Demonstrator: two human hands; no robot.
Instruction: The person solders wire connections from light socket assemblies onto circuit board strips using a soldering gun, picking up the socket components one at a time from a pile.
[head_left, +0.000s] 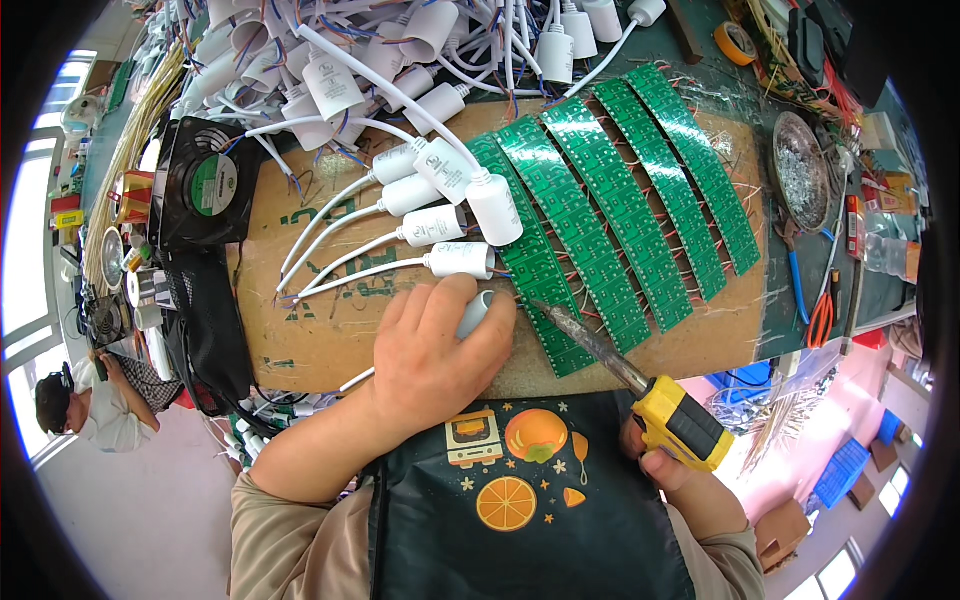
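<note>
Head view looks down on a brown cardboard sheet [330, 340] laid over a cluttered work surface [790, 300]. The left hand [435, 350] lies on the cardboard with its fingers closed together around a white cylindrical capacitor [478, 312]; only the rounded end of that cylinder shows past the fingers, so it sits almost wholly inside the grip. The right hand [665, 450] is clamped on the yellow and black handle of a soldering iron [640, 385], low at the right and just above a dark apron printed with oranges [520, 500]. From that grip the iron's dark metal shaft runs up and left, and its tip [528, 302] lies just beside the exposed end of the held capacitor, at the lower edge of the nearest long green circuit board strip [535, 265].

Four more white cylindrical capacitors with white leads [440, 215] lie in a row on the cardboard just above the left hand. Five green strips fan out to the right, overlapping like tiles, with thin wire ends between them. A black square cooling fan [208, 185] sits at the cardboard's left edge. A heap of further white capacitors [330, 70] fills the top. A round metal dish of wire clippings [797, 170] and red-handled pliers [822, 315] lie at the right, well apart from both hands.
</note>
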